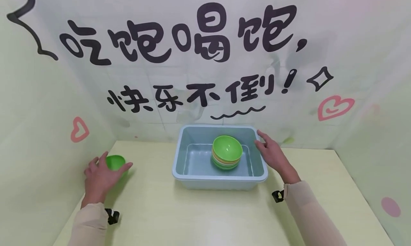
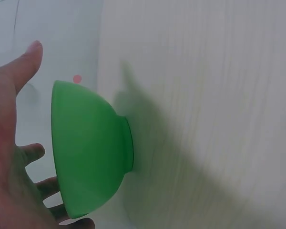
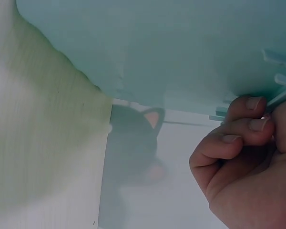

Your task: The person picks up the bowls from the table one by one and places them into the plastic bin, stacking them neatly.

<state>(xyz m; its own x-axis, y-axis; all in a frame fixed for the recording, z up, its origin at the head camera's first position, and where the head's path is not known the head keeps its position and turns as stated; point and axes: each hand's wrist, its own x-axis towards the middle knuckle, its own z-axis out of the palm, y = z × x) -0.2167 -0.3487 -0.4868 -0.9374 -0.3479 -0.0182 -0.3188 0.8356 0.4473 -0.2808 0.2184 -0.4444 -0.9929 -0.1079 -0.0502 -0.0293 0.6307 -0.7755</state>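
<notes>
A green bowl (image 1: pixel 116 162) stands on the table at the left, below the spread thumb and fingers of my left hand (image 1: pixel 102 176). In the left wrist view the thumb is apart from the bowl (image 2: pixel 88 150), while some fingers reach behind its rim; whether they touch it is unclear. Toward the back of the table sits a light blue plastic basin (image 1: pixel 199 183). My right hand (image 1: pixel 273 154) grips the basin's right rim, and its curled fingers (image 3: pixel 243 133) show under the edge in the right wrist view. Inside the basin is a stack of bowls (image 1: pixel 227 151), a green one on top.
Behind the table (image 1: pixel 212 217) hangs a pale wall sheet (image 1: pixel 179 71) with black writing and pink hearts. Similar sheets stand close along the left and right sides. A black wrist device (image 1: pixel 112 216) sits at the left cuff, another (image 1: pixel 278 196) at the right.
</notes>
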